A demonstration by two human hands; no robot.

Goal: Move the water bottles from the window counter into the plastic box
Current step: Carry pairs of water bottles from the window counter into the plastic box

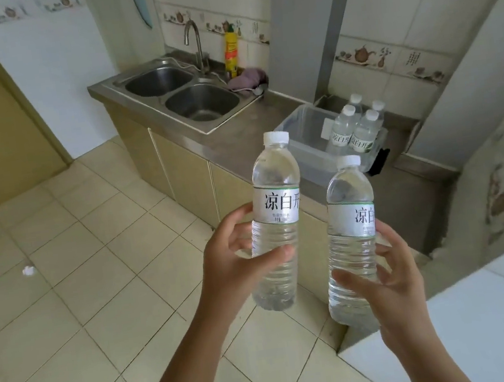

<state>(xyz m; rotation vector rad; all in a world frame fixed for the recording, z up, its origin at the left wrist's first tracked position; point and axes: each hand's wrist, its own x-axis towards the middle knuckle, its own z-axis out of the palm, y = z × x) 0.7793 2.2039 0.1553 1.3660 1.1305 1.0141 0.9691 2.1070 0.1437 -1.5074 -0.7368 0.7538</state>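
The right hand (391, 281) curls around a clear plastic water bottle with a white cap (351, 238). The left hand (233, 257) wraps another just like it (275, 219). Farther off, four bottles (354, 129) stand in the see-through plastic box (300, 130) on the grey table (237, 141).

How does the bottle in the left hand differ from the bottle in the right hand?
The left hand holds its bottle higher and tilted, label fully readable. The right hand holds its bottle lower and nearly upright, label partly turned away. Both are clear, full, white-capped, with the same label.
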